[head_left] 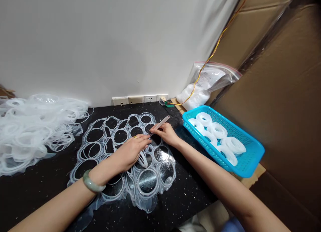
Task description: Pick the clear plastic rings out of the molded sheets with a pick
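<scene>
A translucent sheet of joined plastic rings (100, 148) lies spread on the black speckled tabletop (190, 195), dusted with white specks. My left hand (130, 151), with a pale green bangle (94, 181) on the wrist and a gold ring on one finger, rests on this sheet. Just below its fingers, a small bunch of thin translucent loops (142, 159) sticks out. My right hand (165, 133) grips a slim pinkish flat tool (160, 122), its tip pointing toward my left fingers. The tool's exact kind is hard to tell.
A heap of translucent ring offcuts (32, 131) lies at the left. At the right stands a blue plastic basket (223, 141) holding several white ring coils. Behind are wall sockets (140, 99), a zip bag of white material (205, 86), a yellow cable (213, 51), and cardboard (276, 91).
</scene>
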### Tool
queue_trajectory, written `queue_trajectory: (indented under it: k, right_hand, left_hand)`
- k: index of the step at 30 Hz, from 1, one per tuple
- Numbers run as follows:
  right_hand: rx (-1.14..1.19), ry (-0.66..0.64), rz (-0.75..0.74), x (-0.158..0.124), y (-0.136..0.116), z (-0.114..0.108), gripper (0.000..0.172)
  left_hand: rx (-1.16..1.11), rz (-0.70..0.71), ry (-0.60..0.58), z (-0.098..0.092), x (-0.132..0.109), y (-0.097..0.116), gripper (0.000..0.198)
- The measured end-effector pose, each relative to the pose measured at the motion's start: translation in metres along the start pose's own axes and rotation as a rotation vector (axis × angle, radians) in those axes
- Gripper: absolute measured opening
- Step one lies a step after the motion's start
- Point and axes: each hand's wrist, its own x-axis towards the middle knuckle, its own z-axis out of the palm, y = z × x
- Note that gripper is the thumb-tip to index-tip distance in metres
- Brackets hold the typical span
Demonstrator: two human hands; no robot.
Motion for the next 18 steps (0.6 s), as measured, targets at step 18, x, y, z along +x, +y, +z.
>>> queue_trajectory:
  k: [18]
  right_hand:
    - [-0.160, 0.026, -0.132, -0.0048, -0.0084, 0.0015, 0.011]
  left_hand:
    - [-0.028, -0.010, -0.007, -0.0012, -0.0015, 0.0016, 0.037]
